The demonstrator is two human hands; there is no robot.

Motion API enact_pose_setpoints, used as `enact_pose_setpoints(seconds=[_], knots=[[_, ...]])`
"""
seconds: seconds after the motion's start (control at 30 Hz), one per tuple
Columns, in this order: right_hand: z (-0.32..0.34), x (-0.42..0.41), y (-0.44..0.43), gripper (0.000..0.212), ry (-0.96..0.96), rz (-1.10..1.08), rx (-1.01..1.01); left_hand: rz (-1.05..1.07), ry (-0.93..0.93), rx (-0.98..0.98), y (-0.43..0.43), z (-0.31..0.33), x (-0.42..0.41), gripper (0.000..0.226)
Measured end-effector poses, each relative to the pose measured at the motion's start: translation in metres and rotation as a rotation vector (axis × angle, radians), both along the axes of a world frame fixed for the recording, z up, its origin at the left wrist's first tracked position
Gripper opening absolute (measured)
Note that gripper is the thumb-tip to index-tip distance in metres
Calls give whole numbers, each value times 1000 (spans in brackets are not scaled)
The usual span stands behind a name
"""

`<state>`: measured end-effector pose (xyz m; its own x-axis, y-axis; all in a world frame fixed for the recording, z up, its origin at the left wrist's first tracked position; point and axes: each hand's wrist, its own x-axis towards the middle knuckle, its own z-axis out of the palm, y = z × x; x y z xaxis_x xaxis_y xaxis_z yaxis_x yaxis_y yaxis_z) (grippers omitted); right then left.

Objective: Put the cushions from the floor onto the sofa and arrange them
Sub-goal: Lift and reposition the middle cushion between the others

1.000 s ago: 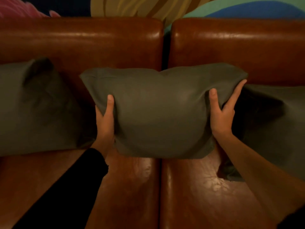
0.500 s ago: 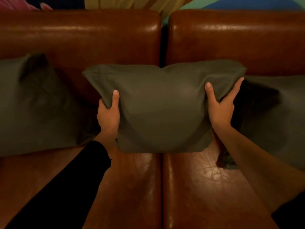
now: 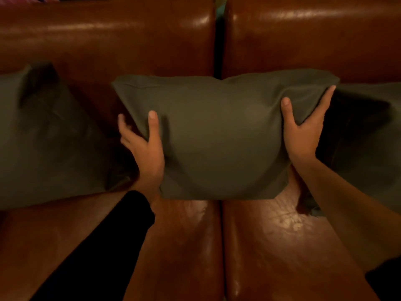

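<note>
One plain grey cushion [image 3: 217, 137] on sofa [image 3: 108, 40]

Home living room: brown leather sofa [image 3: 130, 40], grey cushions [image 3: 217, 137].
</note>
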<state>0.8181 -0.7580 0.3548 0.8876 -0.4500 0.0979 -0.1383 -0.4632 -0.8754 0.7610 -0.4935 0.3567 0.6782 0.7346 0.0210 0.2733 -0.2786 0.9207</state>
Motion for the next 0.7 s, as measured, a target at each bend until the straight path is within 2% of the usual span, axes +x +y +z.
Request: enact_pose_setpoints(seconds=[0.03, 0.1, 0.13, 0.17, 0.2, 0.27, 0.33, 0.4, 0.47, 0.53, 0.6, 0.7], knots=[[1, -1, -1, 98, 59, -33, -41, -64, -25, 259, -5, 2, -10, 86], [3, -5, 0, 97, 155, -122, -124, -376, -77, 882, -22, -6, -26, 91], [5, -8, 3, 95, 152, -163, -186, -582, -106, 1094, -29, -12, -28, 90], [7, -11, 7, 89, 109, -192, -266, -759, -126, 1216, -33, -21, -25, 91], [8, -14, 13, 82, 40, -202, -359, -869, -127, 1292, -34, -27, -18, 95], [8, -24, 32, 69, -133, -102, -545, -905, -60, 1364, -32, -35, 1, 101], [-4, -39, 51, 67, -270, 215, -745, -882, -20, 1369, -25, -37, 17, 103], [-20, -50, 52, 69, -294, 531, -919, -875, -32, 1398, -19, -40, 26, 101], [-31, -45, 35, 76, -290, 684, -1052, -862, -53, 1442, -19, -42, 28, 99], [-35, -37, 16, 85, -277, 740, -1147, -853, -93, 1454, -22, -43, 25, 96], [-36, -33, 5, 90, -251, 735, -1174, -843, -199, 1545, -21, -47, 16, 83], [-42, -55, 10, 84, -296, 685, -1175, -926, -374, 1687, -7, -66, -8, 62]])
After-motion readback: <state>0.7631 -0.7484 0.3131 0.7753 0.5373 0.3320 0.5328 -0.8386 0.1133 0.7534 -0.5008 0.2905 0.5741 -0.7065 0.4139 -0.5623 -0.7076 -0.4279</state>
